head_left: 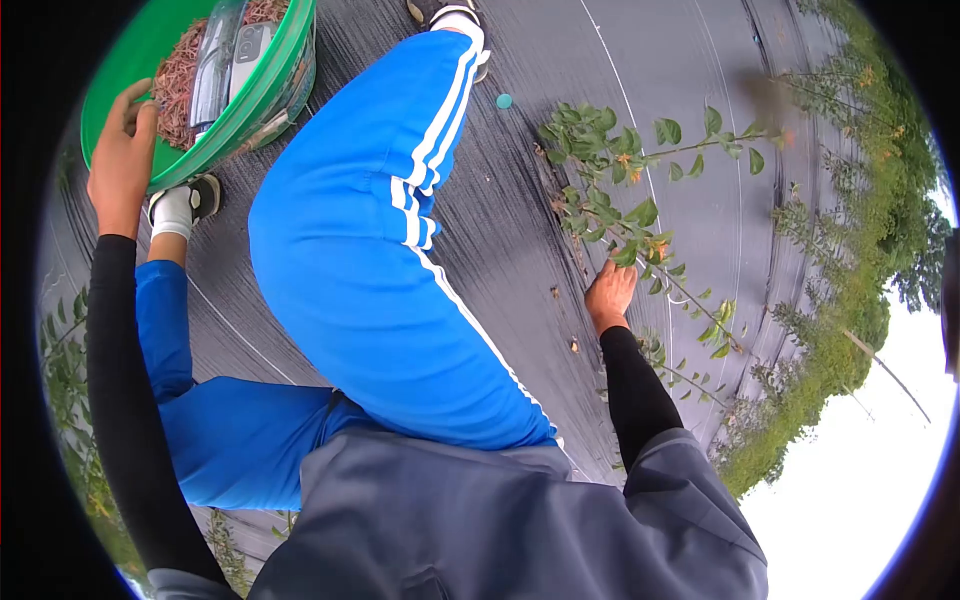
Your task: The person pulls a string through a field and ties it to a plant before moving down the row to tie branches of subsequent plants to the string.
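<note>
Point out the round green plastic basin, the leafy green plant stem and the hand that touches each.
round green plastic basin [125, 60], head view, inner wall
leafy green plant stem [640, 215], head view, leaf
left hand [122, 150], head view, back
right hand [610, 295], head view, back

No text, label, brand, number or sign can be read anywhere in this view. The flat packet [218, 60] lying in the green basin [130, 45] shows only glare and blurred shapes, and the blue trousers [380, 250] carry plain white stripes, no lettering.
</note>
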Demonstrator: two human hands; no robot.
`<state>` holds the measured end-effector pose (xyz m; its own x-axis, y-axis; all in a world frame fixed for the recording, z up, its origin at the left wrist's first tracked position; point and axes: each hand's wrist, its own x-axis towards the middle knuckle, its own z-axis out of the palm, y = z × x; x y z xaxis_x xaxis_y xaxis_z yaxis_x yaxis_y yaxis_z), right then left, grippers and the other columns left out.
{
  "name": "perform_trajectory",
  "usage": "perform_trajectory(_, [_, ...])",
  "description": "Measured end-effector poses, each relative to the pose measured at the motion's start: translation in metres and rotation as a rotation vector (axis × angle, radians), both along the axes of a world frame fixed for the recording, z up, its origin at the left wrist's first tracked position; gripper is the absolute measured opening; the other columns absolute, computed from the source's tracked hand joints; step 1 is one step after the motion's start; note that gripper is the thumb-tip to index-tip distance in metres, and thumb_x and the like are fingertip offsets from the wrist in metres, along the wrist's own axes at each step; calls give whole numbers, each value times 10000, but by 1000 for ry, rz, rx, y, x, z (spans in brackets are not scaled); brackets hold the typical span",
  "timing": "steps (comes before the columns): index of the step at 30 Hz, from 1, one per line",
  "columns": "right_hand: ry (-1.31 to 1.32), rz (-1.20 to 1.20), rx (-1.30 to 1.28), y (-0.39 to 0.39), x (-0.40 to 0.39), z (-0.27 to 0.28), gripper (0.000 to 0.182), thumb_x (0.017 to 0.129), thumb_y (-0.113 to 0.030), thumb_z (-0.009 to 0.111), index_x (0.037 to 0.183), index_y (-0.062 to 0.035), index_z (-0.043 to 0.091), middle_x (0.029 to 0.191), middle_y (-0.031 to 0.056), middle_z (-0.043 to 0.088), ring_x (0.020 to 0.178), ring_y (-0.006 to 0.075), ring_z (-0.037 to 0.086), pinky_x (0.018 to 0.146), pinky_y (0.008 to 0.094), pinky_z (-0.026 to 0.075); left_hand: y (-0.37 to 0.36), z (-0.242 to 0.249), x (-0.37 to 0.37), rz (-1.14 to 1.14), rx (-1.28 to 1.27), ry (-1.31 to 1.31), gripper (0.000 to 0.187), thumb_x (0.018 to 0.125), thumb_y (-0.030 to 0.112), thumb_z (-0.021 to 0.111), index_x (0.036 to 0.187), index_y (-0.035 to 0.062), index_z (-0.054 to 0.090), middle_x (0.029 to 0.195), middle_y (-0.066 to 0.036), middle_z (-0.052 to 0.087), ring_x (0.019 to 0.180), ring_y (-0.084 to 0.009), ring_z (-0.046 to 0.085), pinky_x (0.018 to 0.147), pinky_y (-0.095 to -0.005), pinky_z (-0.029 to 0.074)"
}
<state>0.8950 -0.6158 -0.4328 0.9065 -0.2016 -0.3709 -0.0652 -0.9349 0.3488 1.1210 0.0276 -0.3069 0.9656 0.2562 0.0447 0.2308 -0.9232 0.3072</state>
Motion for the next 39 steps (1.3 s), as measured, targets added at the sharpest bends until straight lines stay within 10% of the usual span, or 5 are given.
perform_trajectory(6, [-2, 68, 22, -21, 24, -40, 293, 768, -116, 525, 1056, -70, 551, 1127, 155, 569, 1148, 319, 479, 973, 420, 358, 2, -2, -3, 33, 22, -6, 397, 873, 368, 480, 1229, 207, 550, 1031, -15, 661, 940, -146, 626, 820, -280, 456])
perform_trajectory(10, [340, -382, 158, 12, -19, -53, 211, 857, -172, 421, 976, -147, 593, 947, 205, 646, 931, 376, 620, 776, 462, 488, -7, 4, -1, 54, 42, -41, 389, 863, 369, 477, 1218, 232, 557, 998, -2, 670, 889, -146, 635, 797, -289, 457])
perform_trajectory(19, [340, -611, 511, 160, 1, -45, 273, 875, -194, 430, 1013, -8, 574, 1049, 277, 595, 1019, 408, 569, 872, 451, 457, -21, 17, -4, 45, 74, -28, 367, 870, 364, 481, 1204, 235, 560, 995, -10, 671, 901, -168, 639, 795, -314, 461])
perform_trajectory(29, [340, -607, 426, 180, 69, 48, 317, 802, -132, 486, 1027, 43, 624, 1093, 270, 595, 1073, 370, 568, 903, 409, 459, -28, 25, -9, 62, 73, 18, 365, 860, 347, 469, 1194, 229, 559, 1016, -34, 668, 943, -227, 630, 812, -351, 462])
perform_trajectory(39, [298, -346, 386, 112, 109, -7, 321, 790, -162, 496, 978, 48, 649, 1096, 259, 592, 1078, 363, 560, 901, 396, 453, -28, 25, -10, 79, 24, -20, 369, 851, 329, 446, 1184, 222, 564, 1027, -44, 665, 955, -257, 625, 815, -369, 462])
